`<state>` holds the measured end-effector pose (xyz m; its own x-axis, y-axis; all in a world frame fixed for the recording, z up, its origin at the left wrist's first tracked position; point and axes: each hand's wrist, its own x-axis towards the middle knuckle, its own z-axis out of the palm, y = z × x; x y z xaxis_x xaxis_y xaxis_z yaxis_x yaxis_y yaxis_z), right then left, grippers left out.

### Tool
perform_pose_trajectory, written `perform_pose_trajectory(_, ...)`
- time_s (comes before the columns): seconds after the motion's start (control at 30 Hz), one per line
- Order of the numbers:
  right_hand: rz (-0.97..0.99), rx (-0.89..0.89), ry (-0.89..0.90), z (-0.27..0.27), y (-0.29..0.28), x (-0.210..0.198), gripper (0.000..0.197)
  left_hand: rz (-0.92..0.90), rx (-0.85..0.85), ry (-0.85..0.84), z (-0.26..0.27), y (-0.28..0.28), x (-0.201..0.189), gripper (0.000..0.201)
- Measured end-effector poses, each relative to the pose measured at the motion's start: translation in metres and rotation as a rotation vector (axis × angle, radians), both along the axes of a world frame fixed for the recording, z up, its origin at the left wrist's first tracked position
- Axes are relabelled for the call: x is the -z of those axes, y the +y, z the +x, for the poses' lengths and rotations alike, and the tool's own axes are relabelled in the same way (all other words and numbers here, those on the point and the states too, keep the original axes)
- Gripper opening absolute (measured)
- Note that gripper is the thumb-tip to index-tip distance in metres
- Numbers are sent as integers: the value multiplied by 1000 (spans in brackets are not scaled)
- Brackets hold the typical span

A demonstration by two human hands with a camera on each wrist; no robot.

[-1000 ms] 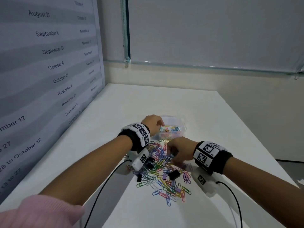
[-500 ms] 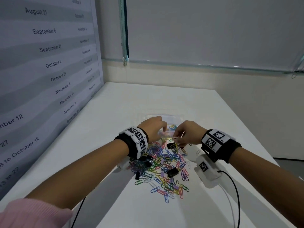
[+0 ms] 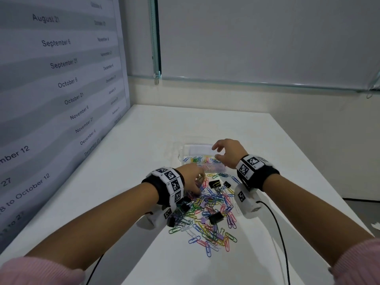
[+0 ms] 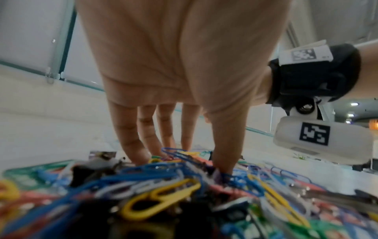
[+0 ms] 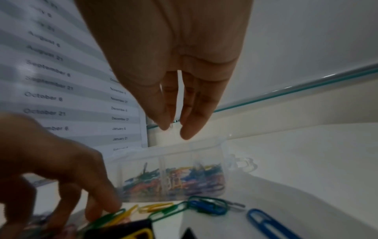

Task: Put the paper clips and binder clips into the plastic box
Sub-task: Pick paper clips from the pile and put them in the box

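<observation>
A clear plastic box point(image 3: 202, 161) point(image 5: 174, 177) with coloured paper clips in it stands on the white table point(image 3: 133, 157). Just in front lies a loose pile of coloured paper clips point(image 3: 209, 214) point(image 4: 163, 182) with black binder clips point(image 3: 215, 218) among them. My left hand point(image 3: 197, 186) point(image 4: 182, 163) reaches down into the pile's left side, its straight fingers point(image 4: 141, 155) and thumb touching clips. Over the box's right end hovers my right hand point(image 3: 214, 152) point(image 5: 175, 131), fingers spread and holding nothing.
A wall chart of dates point(image 3: 51, 79) runs along the table's left side. The far wall stands behind the table. The table's right edge point(image 3: 320, 182) drops to the floor. Black cables point(image 3: 275, 223) trail from both wrist cameras toward me.
My right hand rose from the pile to above the box and opened its fingers. My left hand drew back from the box onto the pile.
</observation>
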<state>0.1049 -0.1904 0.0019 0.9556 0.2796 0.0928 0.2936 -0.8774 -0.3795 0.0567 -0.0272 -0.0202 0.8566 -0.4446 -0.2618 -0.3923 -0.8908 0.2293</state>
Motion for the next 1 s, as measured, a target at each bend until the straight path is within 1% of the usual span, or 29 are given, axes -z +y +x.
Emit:
perform_pose_trajectory(0.07, -32, -31, -7, -4, -2, -1, 20, -31, -11, 32, 1, 0, 0, 56)
perform_pose_trajectory(0.13, -66, -60, 15, -10, -8, -2, 13, -67, -26, 70, 3, 0, 2, 54)
perform_pose_trajectory(0.2, -145, -103, 72, -18, -14, -2, 9, -99, -38, 97, 3, -1, 3, 47)
perform_pose_trajectory(0.27, -193, -123, 180, -28, -22, -1, 4, -121, -47, 100, 3, -2, 5, 36)
perform_pose_trajectory(0.37, -238, -121, 334, -42, -34, 2, 15, -146, -56, 82, 2, -2, 5, 22)
perform_pose_trajectory(0.5, -316, -133, 487, -58, -42, 10, 35, -159, -33, 53, 2, 2, 4, 19)
perform_pose_trajectory(0.6, -322, -157, 468, -67, -38, 19, 52, -185, -72, 35, 3, 5, 6, 22)
perform_pose_trajectory(0.67, -301, -174, 428, -70, -31, 23, 54, -197, -92, 21, 4, 6, 7, 24)
perform_pose_trajectory(0.77, -232, -219, 419, -71, -23, 23, 39, -263, -104, -2, 5, 8, 5, 23)
perform_pose_trajectory(0.9, -205, -279, 417, -72, -21, 25, 16, -419, -157, -33, 11, 10, -2, 19)
perform_pose_trajectory(0.93, -208, -291, 405, -72, -22, 25, 14, -450, -171, -49, 13, 10, -5, 19)
perform_pose_trajectory(1.0, -200, -295, 384, -71, -22, 25, 24, -492, -192, -93, 19, 10, -9, 20)
